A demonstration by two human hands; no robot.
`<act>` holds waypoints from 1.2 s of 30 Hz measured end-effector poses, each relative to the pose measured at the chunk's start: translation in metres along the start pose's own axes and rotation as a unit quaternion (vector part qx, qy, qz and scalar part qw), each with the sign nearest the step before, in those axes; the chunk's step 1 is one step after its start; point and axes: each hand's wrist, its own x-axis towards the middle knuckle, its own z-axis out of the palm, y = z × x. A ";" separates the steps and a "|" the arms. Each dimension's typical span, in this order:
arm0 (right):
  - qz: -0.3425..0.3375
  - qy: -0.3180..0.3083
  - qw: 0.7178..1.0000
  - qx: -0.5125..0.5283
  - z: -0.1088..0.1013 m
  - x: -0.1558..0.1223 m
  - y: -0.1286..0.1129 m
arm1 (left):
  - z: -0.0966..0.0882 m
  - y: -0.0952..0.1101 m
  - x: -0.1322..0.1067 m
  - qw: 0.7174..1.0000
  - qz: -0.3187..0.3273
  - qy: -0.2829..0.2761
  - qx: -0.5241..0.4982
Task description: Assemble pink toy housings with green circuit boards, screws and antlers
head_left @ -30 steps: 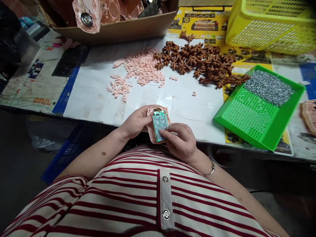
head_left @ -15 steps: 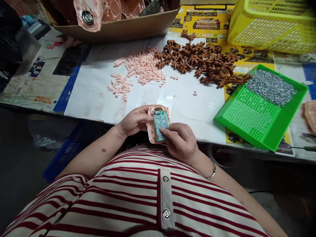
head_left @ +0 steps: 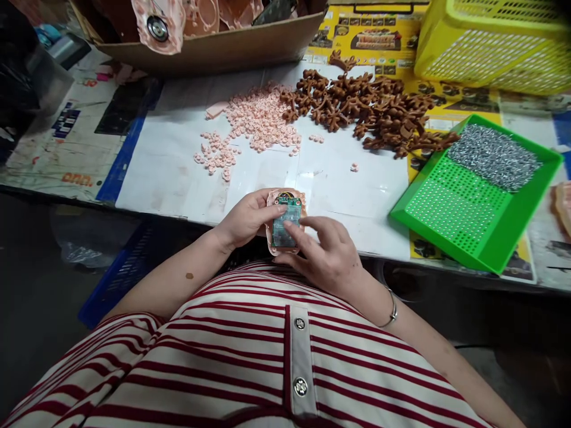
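Observation:
A pink plastic casing half (head_left: 271,242) is held just in front of my body, at the table's front edge. Inside it lies a green circuit board (head_left: 281,233), with dark and yellow wires curving at its top end. My left hand (head_left: 245,220) is closed around the casing's left side, its thumb lying over the board's upper part. With a fingertip on the board, my right hand (head_left: 328,246) grips the casing from the right; its thumb is at the lower edge. The underside of the casing is hidden.
Beyond the hands lie small pink plastic pieces (head_left: 263,119) and a heap of brown branch-shaped parts (head_left: 366,104). A green tray (head_left: 495,249) at right holds many screws (head_left: 495,157). Behind stand a cardboard box (head_left: 214,56) of pink casings and a yellow basket (head_left: 491,53).
The circuit board has gone from tilted and overhanging to lying straight inside the casing. My right hand has shifted from pinching the board's lower right to a wider spread over it.

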 end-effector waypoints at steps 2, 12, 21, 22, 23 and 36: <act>0.030 -0.011 0.999 0.004 -0.001 0.003 0.003 | 0.000 0.000 0.000 1.000 0.003 -0.006 0.003; 0.063 0.000 0.998 0.024 0.005 0.002 0.012 | 0.015 0.002 -0.006 0.995 -0.029 -0.022 -0.090; 0.049 0.076 0.995 -0.052 -0.006 -0.009 0.010 | 0.040 0.000 -0.002 0.997 -0.006 -0.023 -0.077; 0.055 0.074 0.994 -0.049 -0.007 -0.010 0.010 | 0.041 0.000 0.000 0.997 -0.007 -0.031 -0.075; 0.061 0.074 0.994 -0.047 -0.008 -0.011 0.009 | 0.042 -0.001 0.001 0.997 -0.009 -0.039 -0.069; 0.242 0.050 0.955 0.165 -0.005 -0.027 0.045 | 0.047 -0.004 0.022 0.998 -0.041 -0.035 -0.033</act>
